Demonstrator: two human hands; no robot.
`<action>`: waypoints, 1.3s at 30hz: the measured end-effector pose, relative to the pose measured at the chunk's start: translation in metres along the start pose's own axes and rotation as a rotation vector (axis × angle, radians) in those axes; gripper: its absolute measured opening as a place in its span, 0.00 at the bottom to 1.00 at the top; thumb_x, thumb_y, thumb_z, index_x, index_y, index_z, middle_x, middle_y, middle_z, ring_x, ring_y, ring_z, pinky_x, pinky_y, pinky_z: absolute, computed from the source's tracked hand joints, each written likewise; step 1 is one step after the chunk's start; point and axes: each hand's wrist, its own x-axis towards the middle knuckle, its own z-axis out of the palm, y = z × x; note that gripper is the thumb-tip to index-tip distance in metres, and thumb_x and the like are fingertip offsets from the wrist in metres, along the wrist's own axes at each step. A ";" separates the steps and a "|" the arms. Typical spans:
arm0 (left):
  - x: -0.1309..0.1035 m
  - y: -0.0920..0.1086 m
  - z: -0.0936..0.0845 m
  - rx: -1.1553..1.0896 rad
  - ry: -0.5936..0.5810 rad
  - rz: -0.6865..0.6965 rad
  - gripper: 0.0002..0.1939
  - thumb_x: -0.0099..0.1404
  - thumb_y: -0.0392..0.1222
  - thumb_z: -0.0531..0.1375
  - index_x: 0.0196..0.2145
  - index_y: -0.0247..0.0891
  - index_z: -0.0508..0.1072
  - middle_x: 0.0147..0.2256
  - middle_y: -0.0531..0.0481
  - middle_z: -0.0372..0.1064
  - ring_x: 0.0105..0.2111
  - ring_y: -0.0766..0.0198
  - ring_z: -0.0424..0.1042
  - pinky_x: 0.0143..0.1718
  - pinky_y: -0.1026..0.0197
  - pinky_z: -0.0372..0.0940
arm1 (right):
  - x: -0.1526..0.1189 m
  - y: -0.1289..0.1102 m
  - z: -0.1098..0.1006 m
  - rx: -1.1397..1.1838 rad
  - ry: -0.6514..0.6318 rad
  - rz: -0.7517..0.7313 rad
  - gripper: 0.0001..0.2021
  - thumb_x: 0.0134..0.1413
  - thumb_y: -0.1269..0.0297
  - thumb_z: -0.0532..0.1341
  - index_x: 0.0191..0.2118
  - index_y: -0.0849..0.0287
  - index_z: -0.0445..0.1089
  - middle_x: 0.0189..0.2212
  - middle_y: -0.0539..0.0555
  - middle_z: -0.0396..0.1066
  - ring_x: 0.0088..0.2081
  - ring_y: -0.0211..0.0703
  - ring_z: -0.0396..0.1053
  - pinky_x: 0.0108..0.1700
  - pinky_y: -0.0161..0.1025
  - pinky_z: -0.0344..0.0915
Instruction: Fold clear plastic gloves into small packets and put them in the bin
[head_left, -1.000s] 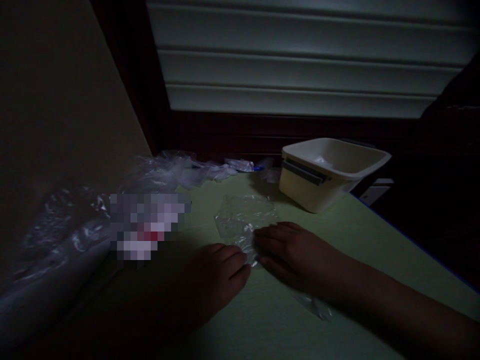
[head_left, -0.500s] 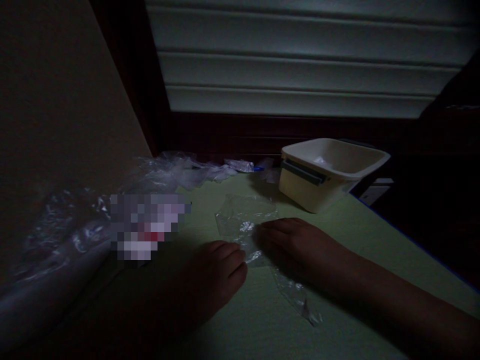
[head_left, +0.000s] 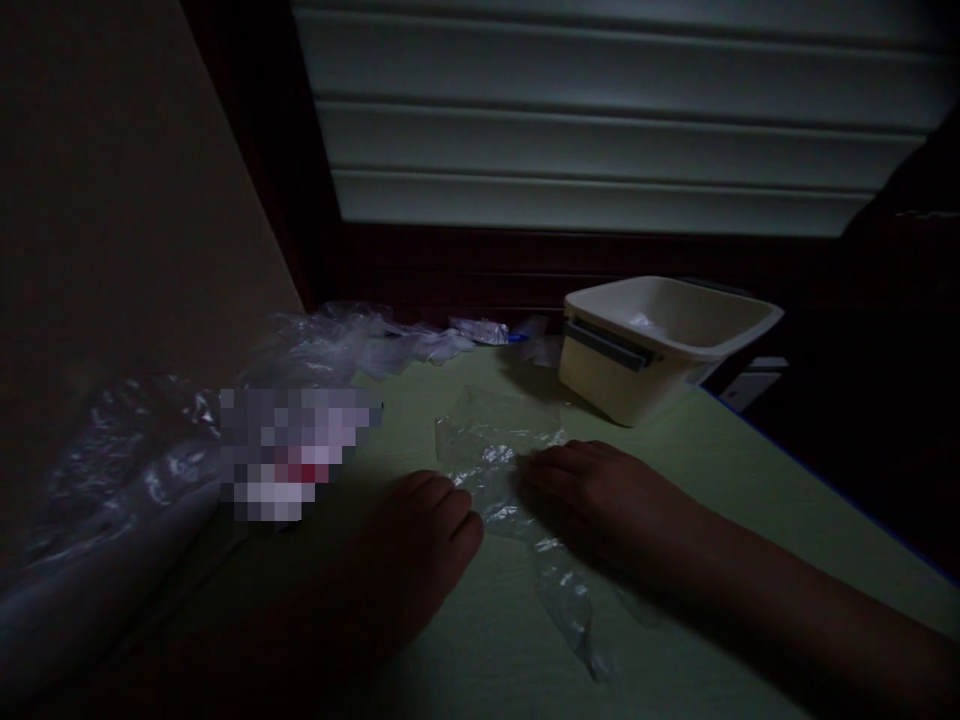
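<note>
glossy, wrinkled clear plastic film point(head_left: 495, 458), smooth matt plastic bin point(head_left: 600, 382), matt tabletop point(head_left: 757, 500), shiny crumpled plastic wrapping point(head_left: 322, 345)

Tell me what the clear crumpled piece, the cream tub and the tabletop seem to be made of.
Clear crumpled piece: thin, glossy plastic film, judging by its see-through body, creases and sharp highlights.
Cream tub: probably smooth rigid plastic, given its moulded-looking rounded corners and rim.
Tabletop: perhaps matte laminate; faint streaks show, but dim light leaves this open.

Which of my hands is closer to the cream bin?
Right. Your right hand is on the near side of the cream bin; your left hand is farther off, leftward.
</note>
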 end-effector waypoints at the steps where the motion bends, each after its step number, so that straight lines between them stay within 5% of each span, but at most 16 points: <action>1: 0.000 -0.001 0.000 0.013 0.003 -0.011 0.10 0.63 0.24 0.53 0.29 0.34 0.68 0.30 0.48 0.66 0.33 0.57 0.65 0.37 0.55 0.63 | 0.000 -0.001 -0.001 -0.019 -0.029 0.001 0.09 0.60 0.74 0.55 0.39 0.61 0.73 0.35 0.57 0.74 0.36 0.42 0.70 0.41 0.39 0.65; 7: -0.001 -0.001 -0.003 0.068 0.108 -0.047 0.12 0.63 0.23 0.50 0.29 0.34 0.69 0.31 0.47 0.66 0.34 0.56 0.65 0.44 0.52 0.62 | 0.002 -0.006 -0.002 -0.064 -0.089 -0.003 0.06 0.58 0.74 0.58 0.35 0.61 0.72 0.31 0.56 0.73 0.32 0.43 0.70 0.37 0.39 0.65; 11: 0.000 0.004 -0.003 -0.038 0.175 0.049 0.14 0.68 0.26 0.48 0.29 0.35 0.69 0.32 0.47 0.67 0.34 0.59 0.66 0.40 0.58 0.63 | 0.000 -0.010 -0.005 -0.008 -0.030 -0.029 0.08 0.59 0.74 0.56 0.35 0.61 0.72 0.32 0.57 0.73 0.35 0.44 0.71 0.39 0.40 0.65; 16: 0.000 0.007 -0.005 -0.278 0.066 0.118 0.14 0.69 0.29 0.47 0.29 0.35 0.67 0.32 0.48 0.67 0.30 0.63 0.65 0.33 0.62 0.62 | -0.007 -0.014 -0.019 0.265 -0.120 -0.089 0.10 0.54 0.79 0.57 0.38 0.59 0.71 0.33 0.53 0.71 0.34 0.40 0.69 0.38 0.35 0.65; 20: 0.000 0.007 -0.007 -0.302 0.005 0.094 0.10 0.66 0.28 0.50 0.30 0.35 0.66 0.29 0.50 0.65 0.29 0.64 0.65 0.30 0.62 0.60 | -0.014 -0.017 -0.029 0.490 -0.220 -0.126 0.17 0.46 0.83 0.60 0.39 0.56 0.70 0.40 0.51 0.70 0.42 0.39 0.68 0.45 0.33 0.64; 29: 0.000 0.004 -0.004 -0.219 -0.003 0.211 0.10 0.65 0.26 0.51 0.29 0.34 0.67 0.29 0.49 0.65 0.31 0.62 0.64 0.31 0.61 0.59 | -0.014 -0.025 -0.029 0.483 -0.277 -0.160 0.13 0.45 0.80 0.63 0.37 0.58 0.70 0.39 0.51 0.72 0.43 0.40 0.68 0.48 0.33 0.62; 39: 0.001 0.007 -0.004 -0.320 -0.013 0.088 0.09 0.66 0.28 0.52 0.28 0.34 0.66 0.29 0.50 0.65 0.29 0.63 0.64 0.31 0.61 0.59 | -0.012 -0.027 -0.031 0.468 -0.256 -0.186 0.09 0.48 0.78 0.63 0.34 0.57 0.70 0.37 0.51 0.73 0.42 0.39 0.68 0.47 0.34 0.62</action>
